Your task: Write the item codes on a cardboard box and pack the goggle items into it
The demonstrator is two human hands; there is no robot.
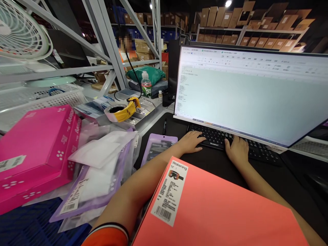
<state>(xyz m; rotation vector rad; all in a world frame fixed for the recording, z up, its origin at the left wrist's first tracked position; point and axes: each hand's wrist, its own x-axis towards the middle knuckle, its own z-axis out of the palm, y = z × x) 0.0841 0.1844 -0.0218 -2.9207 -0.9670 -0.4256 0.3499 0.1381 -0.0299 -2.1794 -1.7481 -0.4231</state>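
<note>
Well, shelves: cartons packed along the back.
Mat: black, spread below the monitor, which is lit.
Box: coral, between the arms.
Keyboard: left hand and right hand laid on it, fingers loose, unclenched.
Pen: on the mat.

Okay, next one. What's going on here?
A person has the left hand and right hand on a black keyboard, before a monitor showing a document. Neither hand holds anything. A coral "Wakening" box fills the foreground between the arms; purple-edged pouches and a magenta box lie to the left.
</note>
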